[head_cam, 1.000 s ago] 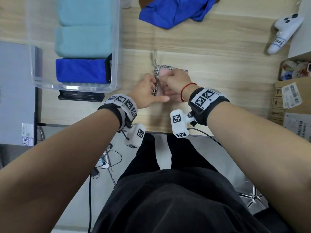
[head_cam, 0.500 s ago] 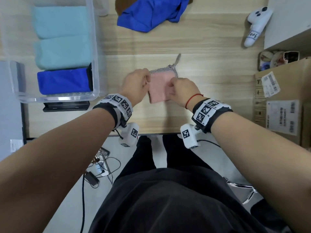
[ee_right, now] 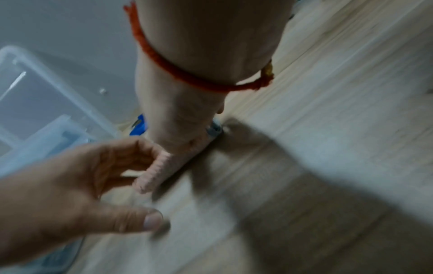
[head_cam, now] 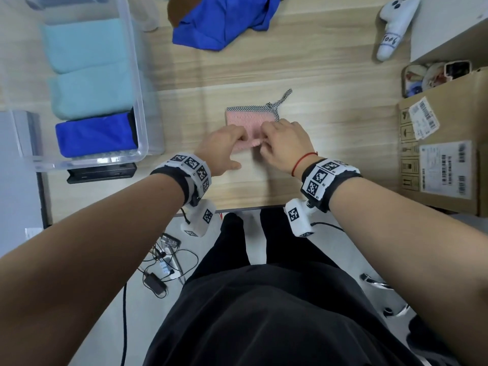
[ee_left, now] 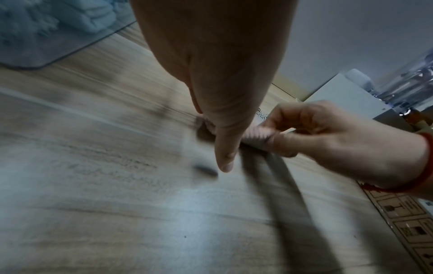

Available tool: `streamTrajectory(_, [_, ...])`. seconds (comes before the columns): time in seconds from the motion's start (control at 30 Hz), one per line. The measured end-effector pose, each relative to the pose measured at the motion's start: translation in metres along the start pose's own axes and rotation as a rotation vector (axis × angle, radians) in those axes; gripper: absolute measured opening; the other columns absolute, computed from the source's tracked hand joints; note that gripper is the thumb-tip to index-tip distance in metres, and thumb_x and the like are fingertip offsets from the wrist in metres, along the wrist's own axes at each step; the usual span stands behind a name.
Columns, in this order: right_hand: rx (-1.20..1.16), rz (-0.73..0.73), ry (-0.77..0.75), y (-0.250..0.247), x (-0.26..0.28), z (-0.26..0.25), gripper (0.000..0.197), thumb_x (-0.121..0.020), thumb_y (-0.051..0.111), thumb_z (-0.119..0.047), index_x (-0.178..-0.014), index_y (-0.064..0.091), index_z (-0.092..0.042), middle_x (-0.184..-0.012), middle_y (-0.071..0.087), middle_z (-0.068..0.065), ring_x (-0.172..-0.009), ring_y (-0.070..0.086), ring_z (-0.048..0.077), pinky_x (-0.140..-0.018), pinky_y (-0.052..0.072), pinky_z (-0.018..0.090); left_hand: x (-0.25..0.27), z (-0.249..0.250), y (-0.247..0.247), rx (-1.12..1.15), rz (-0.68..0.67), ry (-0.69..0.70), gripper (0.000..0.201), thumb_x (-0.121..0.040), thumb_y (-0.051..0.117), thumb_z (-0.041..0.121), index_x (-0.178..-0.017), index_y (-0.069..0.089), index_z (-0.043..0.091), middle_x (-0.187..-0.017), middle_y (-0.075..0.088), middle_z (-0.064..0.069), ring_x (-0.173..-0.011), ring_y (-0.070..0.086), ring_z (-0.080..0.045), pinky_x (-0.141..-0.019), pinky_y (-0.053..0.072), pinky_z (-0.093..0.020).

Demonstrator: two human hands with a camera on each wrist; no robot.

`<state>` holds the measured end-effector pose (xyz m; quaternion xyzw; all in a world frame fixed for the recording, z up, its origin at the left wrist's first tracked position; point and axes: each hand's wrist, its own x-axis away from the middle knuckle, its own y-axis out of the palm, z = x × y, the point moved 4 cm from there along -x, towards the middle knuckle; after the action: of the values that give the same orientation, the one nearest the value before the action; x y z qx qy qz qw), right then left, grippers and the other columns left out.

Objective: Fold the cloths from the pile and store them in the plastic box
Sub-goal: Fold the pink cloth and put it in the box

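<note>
Head view: pink cloth (head_cam: 247, 122) folded small, mid-table, right of the plastic box (head_cam: 141, 107). Left hand (head_cam: 224, 143) and right hand (head_cam: 284, 141) on its near edge.

Left wrist: right fingers (ee_left: 276, 138) pinch that edge.

Right wrist: left fingers curled at the edge; contact unclear.

Soft, light, limp; likely best taken at the folded edge.

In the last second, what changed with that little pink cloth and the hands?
The small pink cloth with checked trim went from standing on edge between the hands to lying flat on the wooden table. The right hand pinches its near edge; the left hand rests beside it. Unchanged: folded cloths in the clear plastic box, the crumpled blue cloth.
</note>
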<state>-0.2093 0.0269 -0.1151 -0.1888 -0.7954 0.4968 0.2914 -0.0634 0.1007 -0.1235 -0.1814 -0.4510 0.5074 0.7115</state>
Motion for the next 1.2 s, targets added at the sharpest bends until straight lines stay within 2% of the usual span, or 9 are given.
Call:
streamTrajectory(0.1, [-0.039,-0.042,0.023,-0.008,-0.007,0.004,0.023,-0.084,0.043,-0.028,-0.101,0.049,-0.014,-0.088,0.066,0.012,-0.088,0.058,0.033,-0.073,0.034,0.037,-0.002,-0.001,-0.003,0.054,0.064,-0.058,0.051,-0.072,0.08,0.019,-0.117,0.056,0.013,-0.114,0.06,-0.004,-0.099,0.055,-0.02,-0.083,0.039,-0.026])
streamTrajectory(0.2, [-0.097,-0.095,0.057,-0.01,-0.015,0.012,0.024,-0.09,0.041,-0.026,-0.108,0.046,-0.01,-0.089,0.065,0.016,-0.084,0.059,0.036,-0.07,0.029,0.036,-0.008,-0.009,-0.005,0.09,0.145,-0.149,0.022,-0.082,0.069,0.018,-0.102,0.066,0.012,-0.101,0.066,-0.005,-0.092,0.059,-0.024,-0.078,0.039,-0.027])
streamTrajectory(0.33, [-0.317,-0.175,0.113,-0.01,-0.019,0.024,0.039,-0.088,0.057,-0.04,-0.117,0.048,-0.015,-0.1,0.067,0.01,-0.088,0.062,0.031,-0.073,0.043,0.032,-0.017,-0.022,-0.011,0.144,0.195,-0.28,0.018,-0.09,0.059,0.025,-0.08,0.058,0.01,-0.072,0.058,-0.002,-0.072,0.054,-0.023,-0.068,0.043,-0.034])
streamTrajectory(0.43, [-0.355,-0.193,0.166,-0.009,-0.022,0.035,0.043,-0.089,0.064,-0.038,-0.125,0.055,-0.017,-0.108,0.067,0.011,-0.1,0.061,0.03,-0.082,0.045,0.03,-0.021,-0.033,-0.013,0.257,0.222,-0.35,0.025,-0.09,0.061,0.039,-0.093,0.065,0.014,-0.076,0.061,-0.001,-0.074,0.055,-0.018,-0.072,0.046,-0.03])
streamTrajectory(0.57, [-0.378,-0.134,0.276,-0.01,-0.03,0.046,0.028,-0.095,0.057,-0.033,-0.112,0.06,-0.012,-0.087,0.058,0.006,-0.086,0.054,0.027,-0.069,0.031,0.027,-0.025,-0.042,-0.009,0.393,0.203,-0.431,0.037,-0.079,0.063,0.06,-0.09,0.066,0.024,-0.079,0.067,0.0,-0.075,0.059,-0.013,-0.082,0.053,-0.034])
streamTrajectory(0.8, [-0.399,-0.109,0.356,-0.011,-0.043,0.047,0.03,-0.096,0.051,-0.043,-0.099,0.064,-0.015,-0.074,0.055,0.002,-0.08,0.052,0.026,-0.067,0.033,0.027,-0.034,-0.033,-0.02,0.313,0.27,-0.546,0.029,-0.088,0.054,0.055,-0.086,0.06,0.027,-0.084,0.068,0.009,-0.09,0.059,-0.017,-0.097,0.037,-0.042])
streamTrajectory(0.93, [-0.344,-0.055,0.411,-0.005,-0.045,0.054,0.027,-0.089,0.063,-0.033,-0.108,0.06,-0.015,-0.095,0.06,0.003,-0.093,0.057,0.026,-0.075,0.037,0.026,-0.041,-0.031,-0.022,0.239,0.266,-0.587,0.025,-0.087,0.057,0.054,-0.086,0.054,0.029,-0.071,0.056,0.015,-0.083,0.053,-0.015,-0.09,0.029,-0.039])
streamTrajectory(1.07, [-0.387,-0.022,0.417,-0.004,-0.048,0.056,0.044,-0.081,0.072,-0.02,-0.116,0.047,-0.016,-0.114,0.049,0.005,-0.089,0.056,0.024,-0.08,0.044,0.031,-0.045,-0.036,-0.022,0.197,0.265,-0.614,0.032,-0.083,0.061,0.055,-0.094,0.046,0.029,-0.068,0.057,0.013,-0.078,0.052,-0.017,-0.091,0.029,-0.041])
streamTrajectory(1.2, [-0.339,-0.047,0.386,-0.004,-0.05,0.053,0.032,-0.084,0.069,-0.017,-0.114,0.056,-0.016,-0.122,0.042,0.006,-0.091,0.056,0.026,-0.086,0.045,0.03,-0.047,-0.029,-0.021,0.137,0.215,-0.443,0.031,-0.085,0.061,0.049,-0.107,0.053,0.029,-0.093,0.062,0.003,-0.097,0.055,-0.022,-0.091,0.039,-0.044])
